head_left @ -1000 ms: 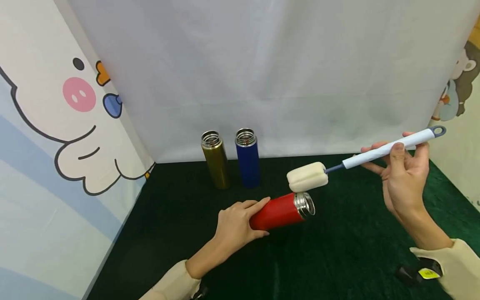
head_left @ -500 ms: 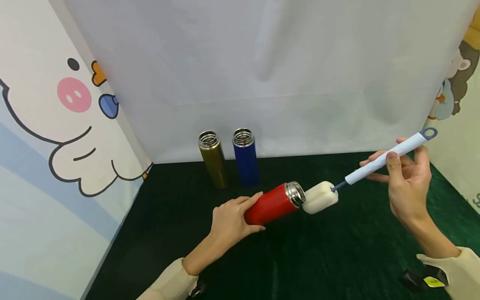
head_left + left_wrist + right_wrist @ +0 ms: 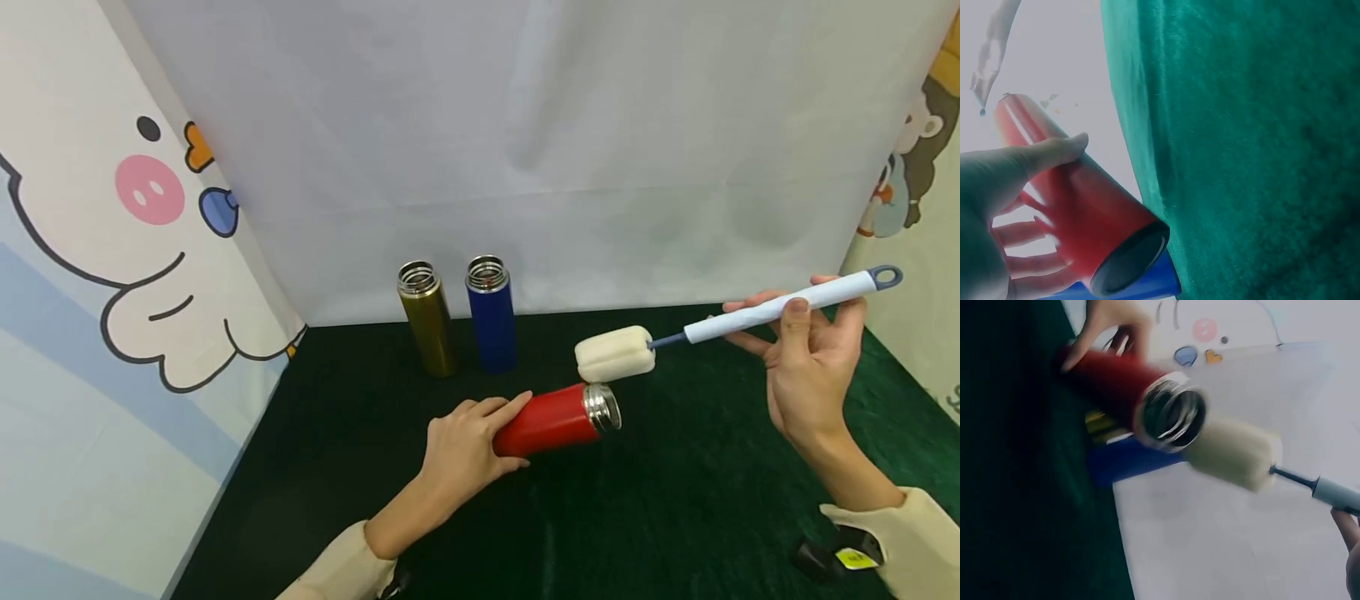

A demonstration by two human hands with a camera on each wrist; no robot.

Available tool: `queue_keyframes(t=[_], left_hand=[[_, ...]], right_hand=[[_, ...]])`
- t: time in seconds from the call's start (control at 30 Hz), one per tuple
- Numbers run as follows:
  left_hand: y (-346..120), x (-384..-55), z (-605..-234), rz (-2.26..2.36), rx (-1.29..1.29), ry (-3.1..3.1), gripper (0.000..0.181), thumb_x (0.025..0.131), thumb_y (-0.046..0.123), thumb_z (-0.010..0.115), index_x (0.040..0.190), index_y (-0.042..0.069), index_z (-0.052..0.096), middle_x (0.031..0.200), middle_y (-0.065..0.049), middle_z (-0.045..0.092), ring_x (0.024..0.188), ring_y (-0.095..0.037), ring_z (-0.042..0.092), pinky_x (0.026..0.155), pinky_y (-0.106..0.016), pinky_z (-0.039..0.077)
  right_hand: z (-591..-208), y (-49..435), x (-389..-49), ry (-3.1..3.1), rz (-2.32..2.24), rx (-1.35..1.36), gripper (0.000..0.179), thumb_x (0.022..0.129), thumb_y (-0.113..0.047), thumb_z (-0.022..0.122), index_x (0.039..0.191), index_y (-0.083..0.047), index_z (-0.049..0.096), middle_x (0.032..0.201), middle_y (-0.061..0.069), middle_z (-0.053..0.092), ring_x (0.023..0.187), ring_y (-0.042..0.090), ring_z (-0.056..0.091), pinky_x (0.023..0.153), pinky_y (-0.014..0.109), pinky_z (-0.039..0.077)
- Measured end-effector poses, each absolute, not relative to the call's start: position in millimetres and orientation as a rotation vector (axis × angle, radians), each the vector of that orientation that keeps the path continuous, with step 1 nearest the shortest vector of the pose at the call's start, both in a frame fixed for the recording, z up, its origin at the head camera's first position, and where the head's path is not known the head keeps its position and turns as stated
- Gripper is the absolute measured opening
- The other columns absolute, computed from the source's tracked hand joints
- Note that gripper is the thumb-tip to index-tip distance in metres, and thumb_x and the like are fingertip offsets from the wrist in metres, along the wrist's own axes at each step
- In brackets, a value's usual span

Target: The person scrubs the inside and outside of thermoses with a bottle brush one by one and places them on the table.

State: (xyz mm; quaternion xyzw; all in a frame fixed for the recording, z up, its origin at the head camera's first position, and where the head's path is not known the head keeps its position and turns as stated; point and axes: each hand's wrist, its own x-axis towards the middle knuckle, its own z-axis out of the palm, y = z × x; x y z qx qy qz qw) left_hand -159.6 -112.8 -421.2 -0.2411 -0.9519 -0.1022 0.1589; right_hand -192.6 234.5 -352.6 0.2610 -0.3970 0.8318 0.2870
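My left hand [image 3: 465, 450] grips a red bottle [image 3: 546, 420] round its base end; the bottle lies tilted in the air with its bare steel mouth [image 3: 1175, 417] turned to the right. Between thumb and fingers, my right hand [image 3: 813, 367] holds a bottle brush by its pale blue handle [image 3: 780, 308]. The cream sponge head [image 3: 615, 354] is outside the bottle, right at the upper edge of its threaded neck. In the left wrist view the dark base [image 3: 1132, 259] of the bottle faces the camera, and the thumb lies along its side.
Behind the hands, a gold bottle [image 3: 429, 329] and a blue bottle [image 3: 492, 325] stand upright and lidless on the dark green cloth [image 3: 675, 500]. A white curtain [image 3: 600, 167] hangs along the back edge. A printed cartoon panel [image 3: 97, 333] borders the left side.
Half a second ago the brush head was lower, in front of the bottle's mouth; now it has risen to the neck's upper edge. The red bottle has tipped flatter, its mouth lower.
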Motion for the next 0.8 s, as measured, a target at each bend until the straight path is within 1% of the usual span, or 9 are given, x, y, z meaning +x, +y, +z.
queue_keyframes(t=[0.13, 0.27, 0.33, 0.4, 0.5, 0.53, 0.6, 0.73, 0.8], left_hand=[[-115, -160, -420, -0.407, -0.663, -2.738, 0.085, 0.069, 0.054, 0.091, 0.145, 0.036, 0.057, 0.126, 0.002, 0.074, 0.100, -0.021, 0.073, 0.073, -0.041, 0.061], [-118, -164, -419, -0.542, -0.605, -2.758, 0.086, 0.068, 0.057, 0.090, 0.144, 0.035, 0.058, 0.121, 0.001, 0.076, 0.096, -0.018, 0.074, 0.073, -0.035, 0.059], [-119, -166, -420, -0.633, -0.577, -2.763, 0.086, 0.068, 0.058, 0.090, 0.144, 0.034, 0.059, 0.116, 0.000, 0.078, 0.090, -0.016, 0.073, 0.070, -0.030, 0.057], [-119, -167, -421, -0.797, -0.552, -2.772, 0.086, 0.068, 0.057, 0.090, 0.144, 0.031, 0.060, 0.109, -0.001, 0.079, 0.083, -0.013, 0.073, 0.067, -0.026, 0.056], [-119, -169, -426, -1.179, -0.527, -2.781, 0.084, 0.073, 0.051, 0.089, 0.145, 0.021, 0.059, 0.105, -0.005, 0.079, 0.077, -0.011, 0.073, 0.067, -0.023, 0.057], [-119, -170, -427, -1.348, -0.521, -2.778, 0.083, 0.075, 0.048, 0.089, 0.146, 0.017, 0.058, 0.107, -0.008, 0.078, 0.078, -0.013, 0.074, 0.069, -0.025, 0.059], [-118, -172, -430, -1.689, -0.498, -2.764, 0.081, 0.080, 0.042, 0.086, 0.148, 0.012, 0.054, 0.115, -0.012, 0.076, 0.088, -0.017, 0.076, 0.076, -0.030, 0.062], [-112, -175, -436, -2.258, -0.443, -2.700, 0.070, 0.091, 0.036, 0.077, 0.149, 0.010, 0.050, 0.127, -0.015, 0.072, 0.102, -0.022, 0.074, 0.084, -0.038, 0.063], [-110, -175, -437, -2.447, -0.416, -2.671, 0.063, 0.095, 0.034, 0.072, 0.148, 0.008, 0.050, 0.127, -0.015, 0.071, 0.102, -0.020, 0.073, 0.084, -0.038, 0.062]], right_hand=[[-358, 236, -193, -1.161, 2.111, 0.639, 0.030, 0.105, 0.002, 0.042, 0.134, 0.005, 0.033, 0.099, 0.023, 0.068, 0.088, 0.030, 0.077, 0.073, 0.037, 0.063], [-360, 238, -189, -1.255, 2.066, 0.628, 0.030, 0.105, 0.002, 0.044, 0.134, 0.005, 0.036, 0.098, 0.019, 0.071, 0.087, 0.026, 0.077, 0.071, 0.034, 0.063], [-358, 238, -187, -1.262, 2.083, 0.620, 0.029, 0.105, 0.002, 0.045, 0.133, 0.004, 0.038, 0.098, 0.019, 0.071, 0.086, 0.026, 0.078, 0.070, 0.034, 0.063], [-355, 238, -185, -1.233, 2.133, 0.602, 0.026, 0.105, 0.000, 0.045, 0.131, 0.002, 0.040, 0.097, 0.020, 0.071, 0.085, 0.027, 0.078, 0.069, 0.036, 0.063], [-352, 237, -183, -1.119, 2.289, 0.577, 0.021, 0.105, -0.002, 0.046, 0.126, 0.000, 0.042, 0.096, 0.022, 0.070, 0.086, 0.031, 0.077, 0.070, 0.041, 0.063], [-352, 236, -183, -1.088, 2.337, 0.570, 0.019, 0.105, -0.003, 0.046, 0.123, 0.000, 0.042, 0.096, 0.022, 0.070, 0.088, 0.032, 0.077, 0.072, 0.042, 0.062], [-355, 231, -184, -1.026, 2.444, 0.576, 0.015, 0.106, -0.004, 0.045, 0.120, -0.001, 0.041, 0.098, 0.023, 0.070, 0.093, 0.034, 0.077, 0.076, 0.044, 0.062], [-364, 218, -189, -0.982, 2.570, 0.538, 0.010, 0.106, -0.006, 0.044, 0.114, -0.002, 0.041, 0.101, 0.021, 0.073, 0.101, 0.034, 0.076, 0.083, 0.044, 0.062], [-370, 212, -193, -0.932, 2.631, 0.487, 0.009, 0.105, -0.006, 0.046, 0.112, -0.002, 0.042, 0.101, 0.021, 0.073, 0.103, 0.034, 0.075, 0.085, 0.045, 0.061]])
